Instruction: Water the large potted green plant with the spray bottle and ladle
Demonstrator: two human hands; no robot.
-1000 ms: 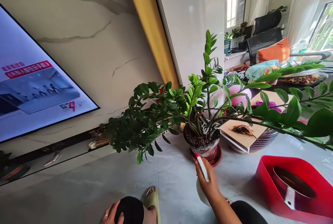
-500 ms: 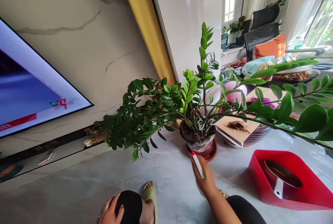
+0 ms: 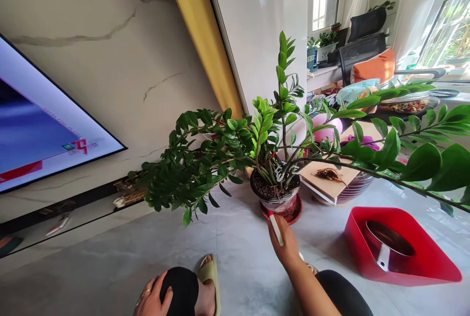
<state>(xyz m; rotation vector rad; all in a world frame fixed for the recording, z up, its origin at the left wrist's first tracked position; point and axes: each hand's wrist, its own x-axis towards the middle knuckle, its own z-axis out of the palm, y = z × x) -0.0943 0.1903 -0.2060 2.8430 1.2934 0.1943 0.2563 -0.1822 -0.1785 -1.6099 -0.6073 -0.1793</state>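
Past the right hand (image 3: 288, 250) and spray bottle (image 3: 276, 230), a potted ZZ plant (image 3: 262, 132)

The right hand (image 3: 286, 245) grips a white spray bottle (image 3: 276, 230), its red-tipped upper end angled up and away from the palm, its body mostly hidden behind the hand. Just beyond the hand stands a ZZ plant (image 3: 281, 76) with glossy dark-green leaves, one stem upright, others spreading far to both sides. Its dark soil fills a clear plastic-wrapped pot (image 3: 275, 204) seated on a red saucer (image 3: 295, 214), which the bottle's tip nearly touches.
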